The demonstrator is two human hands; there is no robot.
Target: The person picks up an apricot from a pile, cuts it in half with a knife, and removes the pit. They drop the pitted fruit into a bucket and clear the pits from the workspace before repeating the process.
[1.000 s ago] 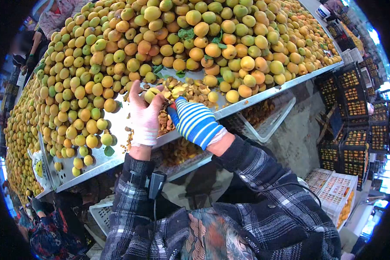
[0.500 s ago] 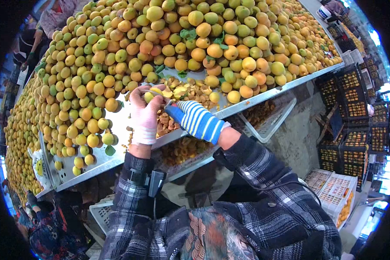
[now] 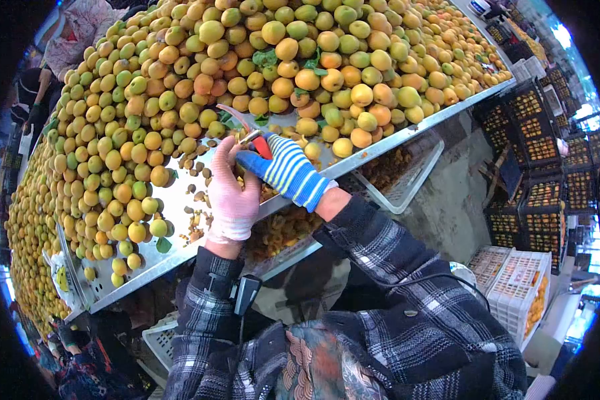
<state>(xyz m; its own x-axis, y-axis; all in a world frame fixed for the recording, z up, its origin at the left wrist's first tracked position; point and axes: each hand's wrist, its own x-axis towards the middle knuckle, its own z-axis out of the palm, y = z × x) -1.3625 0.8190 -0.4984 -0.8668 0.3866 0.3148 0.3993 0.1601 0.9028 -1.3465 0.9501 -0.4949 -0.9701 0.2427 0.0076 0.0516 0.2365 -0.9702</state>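
Observation:
My left hand (image 3: 235,200), in a pale pink glove, is over the near edge of the metal table (image 3: 180,180). Its fingers curl in, and whatever they hold is hidden. Against its fingertips is my right hand (image 3: 288,172), in a blue-and-white striped glove. That hand is closed on a red-handled cutting tool (image 3: 263,145) whose thin, curved end points away over the table. Cut apricot pieces lie partly hidden behind the hands. Loose pits (image 3: 195,190) and scraps are scattered left of my left hand.
A large heap of apricots (image 3: 200,80) covers most of the table, with some leaves among them. Beneath the edge sits a crate (image 3: 407,193) with cut pieces. Stacked black crates (image 3: 537,133) and white crates (image 3: 513,287) stand right. Other people are at the left.
The yellow-green apricot seen in my left fingers is out of sight now. My right hand has turned, so the tool's curved end shows beyond the fingers. The whole view has shifted slightly.

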